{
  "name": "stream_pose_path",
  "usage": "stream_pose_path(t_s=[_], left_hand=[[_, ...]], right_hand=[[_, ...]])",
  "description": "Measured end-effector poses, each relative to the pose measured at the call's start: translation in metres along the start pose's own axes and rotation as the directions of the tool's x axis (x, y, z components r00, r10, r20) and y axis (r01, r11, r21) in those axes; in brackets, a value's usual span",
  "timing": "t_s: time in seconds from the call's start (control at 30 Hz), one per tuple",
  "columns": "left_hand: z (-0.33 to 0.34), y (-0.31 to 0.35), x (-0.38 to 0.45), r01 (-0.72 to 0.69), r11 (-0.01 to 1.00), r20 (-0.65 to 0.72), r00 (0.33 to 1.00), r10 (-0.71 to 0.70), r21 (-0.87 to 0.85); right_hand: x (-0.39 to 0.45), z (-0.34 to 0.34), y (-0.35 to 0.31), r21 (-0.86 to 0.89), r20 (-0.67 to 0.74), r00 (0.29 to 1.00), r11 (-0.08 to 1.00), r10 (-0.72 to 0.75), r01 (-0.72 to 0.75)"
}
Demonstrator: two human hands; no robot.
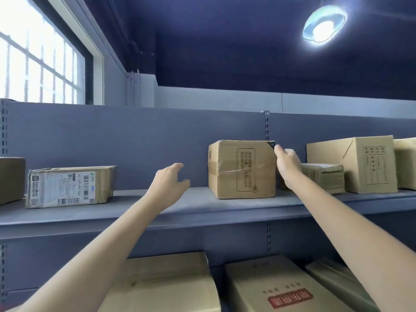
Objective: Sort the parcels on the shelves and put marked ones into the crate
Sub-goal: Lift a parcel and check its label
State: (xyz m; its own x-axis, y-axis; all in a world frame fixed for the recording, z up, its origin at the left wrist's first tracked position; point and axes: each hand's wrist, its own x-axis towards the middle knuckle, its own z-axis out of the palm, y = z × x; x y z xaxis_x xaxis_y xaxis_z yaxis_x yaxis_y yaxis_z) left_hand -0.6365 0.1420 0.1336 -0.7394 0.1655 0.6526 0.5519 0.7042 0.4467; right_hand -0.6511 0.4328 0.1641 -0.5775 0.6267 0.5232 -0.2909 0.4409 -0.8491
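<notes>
A square cardboard box (pixel 242 170) with printed text stands on the upper grey shelf (pixel 191 206). My right hand (pixel 287 165) is at its right side, thumb on the top right corner; the fingers go behind the box and are hidden. My left hand (pixel 168 183) hovers over the shelf left of the box, fingers relaxed and apart, touching nothing. A flat parcel (pixel 69 186) with a white shipping label and barcodes lies further left. No crate is in view.
Right of the held box sit a small taped box (pixel 324 177) and a taller carton (pixel 362 164). A brown box (pixel 11 180) is at the far left edge. The lower shelf holds large cartons (pixel 171 282), one with a red label (pixel 290 298).
</notes>
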Motion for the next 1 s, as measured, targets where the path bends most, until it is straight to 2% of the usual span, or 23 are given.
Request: stream_pose_path(t_s=[0.13,0.23,0.33,0.43,0.53,0.6,0.67,0.77,0.87,0.9,1.0], left_hand=[[0.011,0.018,0.018,0.043,0.995,0.016,0.999,-0.042,-0.091],[0.014,0.029,0.041,0.129,0.968,0.032,0.992,-0.125,-0.216],[0.022,0.036,0.061,0.262,0.910,0.148,0.963,-0.225,-0.322],[0.038,0.042,0.065,0.305,0.809,0.225,0.950,-0.218,-0.502],[0.039,0.039,0.056,0.258,0.728,0.115,0.964,-0.242,-0.635],[0.025,0.034,0.045,0.239,0.651,0.071,0.959,-0.273,-0.720],[0.002,0.031,0.030,0.225,0.584,0.035,0.947,-0.318,-0.780],[-0.034,0.025,0.005,0.196,0.620,-0.015,0.948,-0.319,-0.760],[-0.058,0.026,-0.019,0.161,0.628,0.063,0.983,-0.175,-0.761],[-0.060,0.028,-0.026,0.129,0.653,0.047,0.989,-0.141,-0.746],[-0.054,0.030,-0.041,0.025,0.803,-0.125,0.984,-0.124,-0.596]], right_hand=[[-0.009,0.006,-0.006,0.049,-0.033,0.996,0.995,-0.084,0.085],[-0.017,0.014,-0.013,0.176,0.164,0.982,0.982,-0.098,0.069],[-0.024,0.022,-0.017,0.132,0.308,0.945,0.988,-0.115,0.077],[-0.032,0.027,-0.021,0.063,0.290,0.947,0.990,-0.135,0.122],[-0.048,0.025,-0.023,-0.031,0.256,0.949,0.979,-0.186,0.201],[-0.064,0.022,-0.022,0.019,0.223,0.943,0.968,-0.248,0.250],[-0.083,0.015,-0.023,0.149,0.131,0.936,0.940,-0.327,0.307],[-0.111,0.002,-0.026,0.323,0.020,0.927,0.880,-0.374,0.348],[-0.133,-0.004,-0.033,0.491,0.179,0.927,0.846,-0.331,0.207],[-0.138,-0.003,-0.035,0.484,0.242,0.916,0.858,-0.321,0.173],[-0.152,0.002,-0.036,0.346,0.293,0.891,0.907,-0.348,0.241]])
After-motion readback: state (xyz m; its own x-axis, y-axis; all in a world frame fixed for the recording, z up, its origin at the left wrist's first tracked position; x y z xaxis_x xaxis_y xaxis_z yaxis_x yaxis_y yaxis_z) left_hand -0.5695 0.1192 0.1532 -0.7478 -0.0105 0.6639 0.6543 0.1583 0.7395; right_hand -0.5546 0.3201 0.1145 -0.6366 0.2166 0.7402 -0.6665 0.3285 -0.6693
